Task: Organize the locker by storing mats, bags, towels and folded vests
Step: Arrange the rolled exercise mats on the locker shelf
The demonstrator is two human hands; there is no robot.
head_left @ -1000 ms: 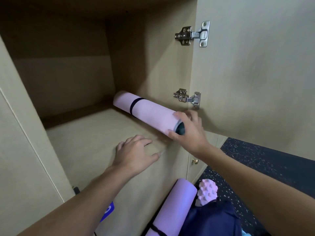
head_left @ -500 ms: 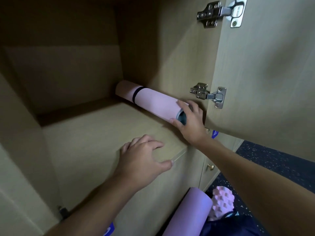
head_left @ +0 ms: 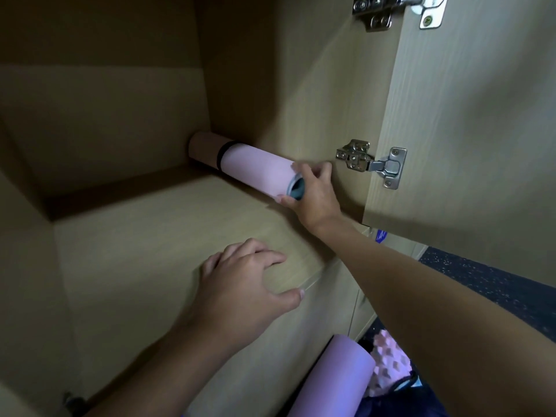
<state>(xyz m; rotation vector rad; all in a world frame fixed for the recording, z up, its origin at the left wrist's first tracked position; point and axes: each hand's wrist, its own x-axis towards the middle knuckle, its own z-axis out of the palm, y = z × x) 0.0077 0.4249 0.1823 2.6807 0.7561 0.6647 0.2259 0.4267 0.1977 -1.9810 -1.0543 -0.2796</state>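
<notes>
The fingers (head_left: 301,169) of the right hand (head_left: 314,200) are curled round the near end of the rolled pink yoga mat (head_left: 255,170). The mat is laid along the right edge of the locker shelf (head_left: 144,236), reaching its back right corner. The left hand (head_left: 240,284) is rested at the front edge, fingers relaxed.

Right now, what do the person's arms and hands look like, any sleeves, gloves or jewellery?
Both are bare. The left hand and right hand wear no gloves and no rings that show; the left forearm and right forearm show no sleeve, watch or bracelet.
</notes>
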